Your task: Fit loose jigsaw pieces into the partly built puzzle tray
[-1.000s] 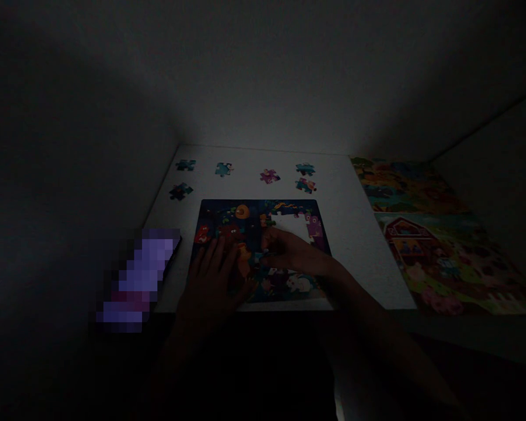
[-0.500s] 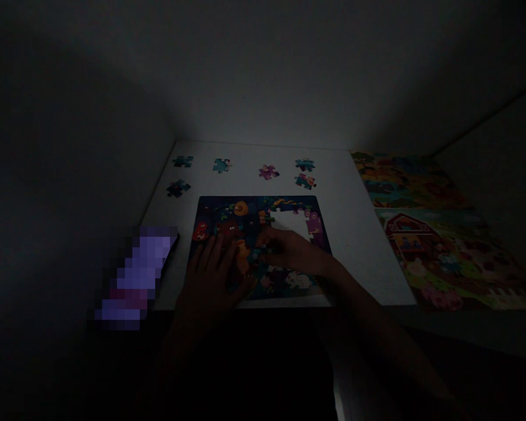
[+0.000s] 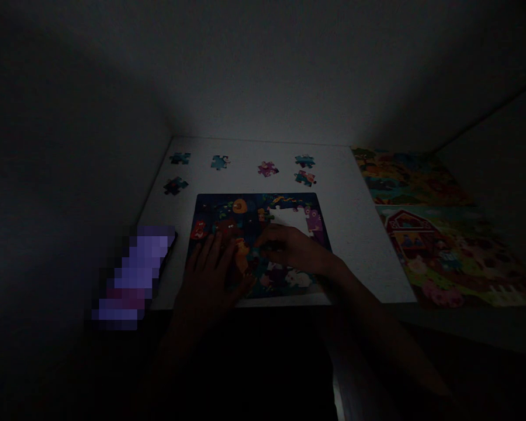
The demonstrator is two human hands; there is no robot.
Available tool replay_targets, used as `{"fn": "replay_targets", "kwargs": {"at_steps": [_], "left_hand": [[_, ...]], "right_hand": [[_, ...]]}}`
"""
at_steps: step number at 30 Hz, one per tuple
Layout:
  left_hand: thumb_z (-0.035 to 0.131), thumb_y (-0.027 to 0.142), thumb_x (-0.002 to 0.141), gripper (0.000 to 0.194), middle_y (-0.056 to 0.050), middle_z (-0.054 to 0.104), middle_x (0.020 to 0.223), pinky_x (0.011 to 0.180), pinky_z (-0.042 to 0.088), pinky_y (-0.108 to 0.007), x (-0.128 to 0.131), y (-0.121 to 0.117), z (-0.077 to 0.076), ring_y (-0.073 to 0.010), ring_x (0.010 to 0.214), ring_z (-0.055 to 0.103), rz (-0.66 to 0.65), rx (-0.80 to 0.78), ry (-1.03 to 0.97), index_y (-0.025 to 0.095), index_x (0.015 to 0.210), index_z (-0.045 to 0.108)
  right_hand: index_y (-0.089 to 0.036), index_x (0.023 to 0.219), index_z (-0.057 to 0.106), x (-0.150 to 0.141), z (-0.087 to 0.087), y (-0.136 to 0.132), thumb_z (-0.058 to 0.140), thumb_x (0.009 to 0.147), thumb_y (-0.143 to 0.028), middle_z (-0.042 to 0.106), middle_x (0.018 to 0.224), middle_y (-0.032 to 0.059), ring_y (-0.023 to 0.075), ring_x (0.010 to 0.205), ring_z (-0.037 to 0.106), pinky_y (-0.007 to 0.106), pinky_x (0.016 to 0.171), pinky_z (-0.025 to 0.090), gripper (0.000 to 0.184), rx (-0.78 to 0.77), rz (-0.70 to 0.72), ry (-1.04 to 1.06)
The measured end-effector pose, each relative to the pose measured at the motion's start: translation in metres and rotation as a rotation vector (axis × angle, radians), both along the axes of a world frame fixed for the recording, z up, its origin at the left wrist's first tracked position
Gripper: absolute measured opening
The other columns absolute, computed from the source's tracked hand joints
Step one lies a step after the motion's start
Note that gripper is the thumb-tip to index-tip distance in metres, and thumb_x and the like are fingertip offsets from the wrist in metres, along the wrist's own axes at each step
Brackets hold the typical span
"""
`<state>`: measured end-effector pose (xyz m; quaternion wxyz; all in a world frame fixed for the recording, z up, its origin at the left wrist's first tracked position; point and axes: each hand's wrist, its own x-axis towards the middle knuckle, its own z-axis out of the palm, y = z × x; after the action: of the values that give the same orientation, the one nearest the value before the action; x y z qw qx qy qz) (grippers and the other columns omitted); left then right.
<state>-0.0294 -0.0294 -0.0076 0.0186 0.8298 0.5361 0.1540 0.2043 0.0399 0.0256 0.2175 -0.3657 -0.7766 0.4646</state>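
A dark jigsaw puzzle with colourful cartoon figures lies on the white table, and a white gap shows at its upper right. My left hand rests on the puzzle's lower left, fingers spread. My right hand lies across the middle, its fingertips bunched on the pieces left of the gap. The dim light hides whether those fingers hold a piece. Several loose puzzle pieces, such as a purple piece and a teal piece, lie beyond the puzzle.
The white table meets walls at the back and left. At the right lie printed puzzle picture sheets, one with a red barn. A pixelated, purple-lit flat object sits past the table's left front corner.
The whole scene sits slightly higher and further left in the view. Both hands stay on the puzzle in nearly the same places, and the loose pieces have not shifted on the table.
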Motion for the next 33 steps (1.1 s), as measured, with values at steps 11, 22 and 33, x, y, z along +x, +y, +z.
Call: {"fn": "replay_targets", "kwargs": {"at_steps": [11,22,33], "left_hand": [[0.043,0.063,0.094,0.072,-0.018,0.032,0.158,0.117,0.029,-0.056,-0.0004,0.0001,-0.0007,-0.0335,0.147,0.03,-0.005,0.016,-0.002,0.019,0.149,0.035],[0.042,0.065,0.093,0.073,-0.019,0.03,0.159,0.117,0.029,-0.057,0.0,0.0,0.0002,-0.0342,0.147,0.028,0.002,-0.007,0.018,0.016,0.148,0.039],[0.039,0.065,0.094,0.073,-0.021,0.032,0.157,0.117,0.03,-0.056,0.0002,0.0007,0.0004,-0.0335,0.147,0.028,-0.006,0.01,0.02,0.014,0.147,0.039]], "right_hand": [[-0.022,0.104,0.067,0.0015,-0.0016,0.0003,0.067,0.085,-0.013,0.061,0.109,0.0045,0.0197,0.103,0.057,0.038,0.093,0.045,0.021,0.093,0.031,-0.018],[-0.023,0.102,0.069,0.0014,0.0033,0.0008,0.064,0.086,-0.014,0.06,0.11,0.0045,0.0208,0.107,0.055,0.038,0.095,0.043,0.019,0.068,0.047,-0.054],[-0.023,0.103,0.067,0.0013,-0.001,-0.0007,0.069,0.086,-0.019,0.057,0.11,0.0055,0.0215,0.108,0.054,0.038,0.097,0.043,0.018,0.089,0.06,-0.065]]}}
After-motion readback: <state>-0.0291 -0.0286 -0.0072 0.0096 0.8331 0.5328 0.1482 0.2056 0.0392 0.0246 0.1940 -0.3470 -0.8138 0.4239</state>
